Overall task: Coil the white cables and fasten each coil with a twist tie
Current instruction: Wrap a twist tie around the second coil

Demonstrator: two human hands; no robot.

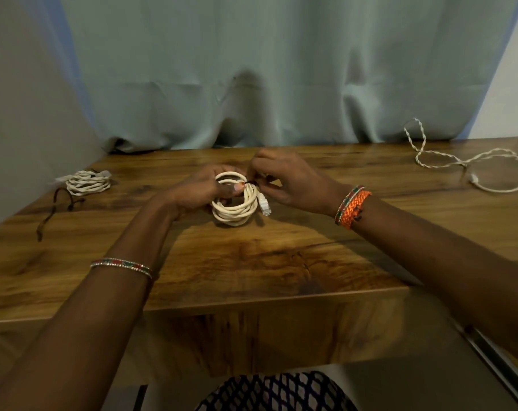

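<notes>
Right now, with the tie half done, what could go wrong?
The left hand alone keeps the coil bunched; a loosened grip might let the loops spring apart. The thin dark twist tie, pinched by the right hand, could slip free. The dangling plug may snag.

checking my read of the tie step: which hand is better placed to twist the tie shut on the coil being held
Right. The right hand already pinches the dark twist tie at the coil; the left hand is occupied holding the loops together.
</notes>
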